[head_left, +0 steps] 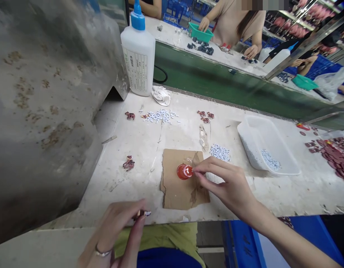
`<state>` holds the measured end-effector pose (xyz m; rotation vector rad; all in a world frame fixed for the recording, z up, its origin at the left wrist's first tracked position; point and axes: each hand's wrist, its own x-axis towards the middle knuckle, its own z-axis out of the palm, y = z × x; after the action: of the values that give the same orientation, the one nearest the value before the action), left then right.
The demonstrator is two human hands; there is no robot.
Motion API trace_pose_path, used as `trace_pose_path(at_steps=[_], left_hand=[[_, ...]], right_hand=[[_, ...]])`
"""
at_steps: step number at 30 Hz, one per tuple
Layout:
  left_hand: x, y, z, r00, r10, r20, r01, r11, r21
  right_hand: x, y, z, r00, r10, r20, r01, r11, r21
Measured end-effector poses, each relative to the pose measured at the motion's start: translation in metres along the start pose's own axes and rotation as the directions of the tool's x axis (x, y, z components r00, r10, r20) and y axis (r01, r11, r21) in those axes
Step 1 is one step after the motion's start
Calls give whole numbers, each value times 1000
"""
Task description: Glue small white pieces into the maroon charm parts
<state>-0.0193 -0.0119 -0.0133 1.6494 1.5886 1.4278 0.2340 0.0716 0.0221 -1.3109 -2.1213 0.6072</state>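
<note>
My left hand (116, 230) is closed at the table's front edge, pinching a small dark brown piece (140, 213) with a whitish bit at its end. Over a torn cardboard square (172, 195), my right hand (224, 182) has thumb and forefinger pressed together at the rim of a small red cup (184, 171). Whatever lies between those fingertips is too small to name. Behind the right hand is a pile of tiny pale blue-white pieces (220, 152). Brown figures (128, 163) lie left of the cardboard.
A glue bottle (138, 59) stands at the back beside a crumpled white cloth (161, 95). Grey metal housing (49, 104) fills the left. On the right are a white tray (283, 149) and heaped dark red pieces (337, 158). People work beyond a green divider (194, 70).
</note>
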Motion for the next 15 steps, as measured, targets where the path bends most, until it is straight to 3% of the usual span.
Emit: trace_pose_path(at_steps=[4, 7, 11, 13, 15], left_hand=[[6, 9, 3, 990, 54, 132, -57, 998, 23], [9, 9, 4, 976, 127, 175, -142, 987, 74], [16, 15, 8, 976, 152, 159, -169, 980, 103], [22, 21, 12, 983, 100, 154, -111, 992, 66], [28, 28, 18, 994, -7, 108, 3, 999, 37]], right_hand=[[-3, -2, 1, 999, 21, -44, -19, 999, 36], [-4, -6, 0, 984, 160, -82, -141, 970, 197], [-5, -12, -5, 896, 438, 72, -417, 773, 479], [-7, -15, -8, 860, 482, 169, -488, 677, 550], [-9, -18, -9, 852, 478, 215, -502, 629, 594]])
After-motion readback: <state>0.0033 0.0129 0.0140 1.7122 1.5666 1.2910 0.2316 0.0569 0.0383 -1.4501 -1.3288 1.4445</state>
